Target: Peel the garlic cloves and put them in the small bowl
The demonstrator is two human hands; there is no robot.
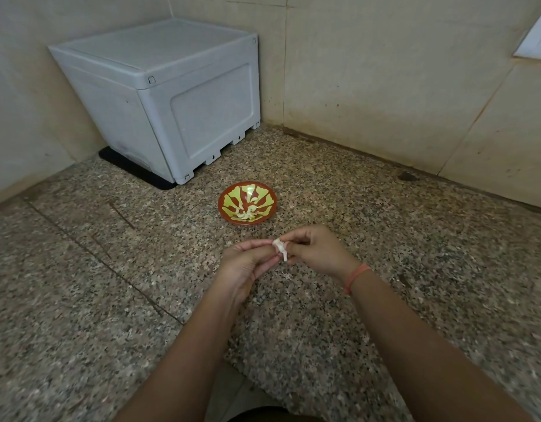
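Observation:
A small red bowl with a yellow-green leaf pattern sits on the speckled granite counter, holding several pale peeled garlic cloves. Just in front of it, above the counter, my left hand and my right hand meet fingertip to fingertip. Between them is a whitish garlic clove with its papery skin partly loose, pinched by the fingers of both hands. A thin tail of skin hangs down from it. An orange band circles my right wrist.
A grey-white plastic box on a black mat stands in the back left corner. Beige tiled walls close the counter at the back and left. The counter's front edge has a notch near my body.

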